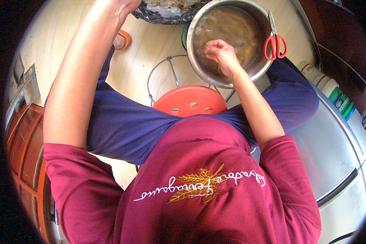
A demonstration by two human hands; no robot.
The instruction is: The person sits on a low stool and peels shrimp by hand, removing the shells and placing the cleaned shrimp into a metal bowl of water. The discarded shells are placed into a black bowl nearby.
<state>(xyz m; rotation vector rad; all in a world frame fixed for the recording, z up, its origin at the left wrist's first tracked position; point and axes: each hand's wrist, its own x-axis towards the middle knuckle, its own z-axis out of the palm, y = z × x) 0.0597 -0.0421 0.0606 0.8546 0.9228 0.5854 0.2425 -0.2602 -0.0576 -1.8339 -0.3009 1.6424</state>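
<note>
My right hand (221,55) is over a steel basin (198,74) of murky brownish water, its fingers curled together. Whether something small sits between the fingertips I cannot tell. Scissors with red handles (275,45) lie across the basin's right rim, blades pointing away from me. At the top edge, only the wrist and heel of my left hand (131,4) show; its fingers are cut off by the picture. Close by it is a black plastic bag (158,20), opened out around crumpled, translucent whitish material.
A red stool seat (189,99) with holes and a metal leg ring stands between my knees. An orange slipper (127,39) is on my left foot. White and green containers (338,97) and a silvery panel (323,146) flank my right; reddish wooden furniture (27,152) is at left.
</note>
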